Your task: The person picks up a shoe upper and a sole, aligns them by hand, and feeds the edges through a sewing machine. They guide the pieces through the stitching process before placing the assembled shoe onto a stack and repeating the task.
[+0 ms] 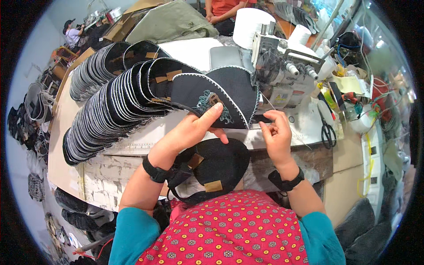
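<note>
My left hand [198, 128] grips a black fabric shoe upper [185, 90], its thumb on top beside a teal and brown embroidered figure and its fingers underneath. White zigzag stitching runs along the curved edge of the upper, which lies against the sewing machine [282, 75]. Close to the upper's tip, my right hand [276, 132] has its thumb and forefinger brought together; whatever sits between them is too small to make out. A thin white thread runs down from the machine near that hand. Another black piece [225, 161] with tan tabs rests against my lap.
Two long nested rows of black uppers, a near row [110, 115] and a far row [90, 73], fill the table's left. Black scissors [327, 132] lie on the right. Behind the machine stand a large white thread cone [251, 28] and a smaller cone [300, 34]. Another person sits beyond.
</note>
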`<state>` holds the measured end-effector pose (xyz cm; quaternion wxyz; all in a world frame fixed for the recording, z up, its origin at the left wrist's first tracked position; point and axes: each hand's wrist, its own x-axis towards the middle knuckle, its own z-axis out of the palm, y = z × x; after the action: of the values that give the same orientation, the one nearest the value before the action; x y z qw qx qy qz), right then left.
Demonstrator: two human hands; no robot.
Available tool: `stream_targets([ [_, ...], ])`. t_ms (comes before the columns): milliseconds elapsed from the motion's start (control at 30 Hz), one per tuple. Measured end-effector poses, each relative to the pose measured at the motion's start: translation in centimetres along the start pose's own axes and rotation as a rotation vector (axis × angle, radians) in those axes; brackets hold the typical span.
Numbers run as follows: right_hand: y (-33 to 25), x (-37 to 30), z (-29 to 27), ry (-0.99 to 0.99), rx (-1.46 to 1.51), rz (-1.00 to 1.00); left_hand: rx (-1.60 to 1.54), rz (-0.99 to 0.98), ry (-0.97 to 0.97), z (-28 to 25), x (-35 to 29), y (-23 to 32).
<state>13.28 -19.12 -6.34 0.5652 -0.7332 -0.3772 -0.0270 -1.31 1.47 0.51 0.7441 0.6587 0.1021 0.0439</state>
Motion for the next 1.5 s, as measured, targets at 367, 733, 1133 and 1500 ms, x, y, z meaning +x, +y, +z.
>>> stream_targets([
  [367,-1.1,0.4,0.4,-0.014,-0.015,-0.05,0.041,0.093,0.392,-1.0,5.4,0.9],
  [733,-1.9,-1.2,8.9,-0.685,-0.345,-0.619,1.962,0.753,0.325,-8.6,9.1,3.3],
  [1133,-6.2,5.0,-2.8,-0.35,0.571,0.389,2.248,0.121,0.262,-9.6,-0.1,-1.4],
  [1500,-1.3,5.2,2.6,0.035,0.179,0.152,-0.384,0.359,0.211,-3.6,8.4,0.4],
])
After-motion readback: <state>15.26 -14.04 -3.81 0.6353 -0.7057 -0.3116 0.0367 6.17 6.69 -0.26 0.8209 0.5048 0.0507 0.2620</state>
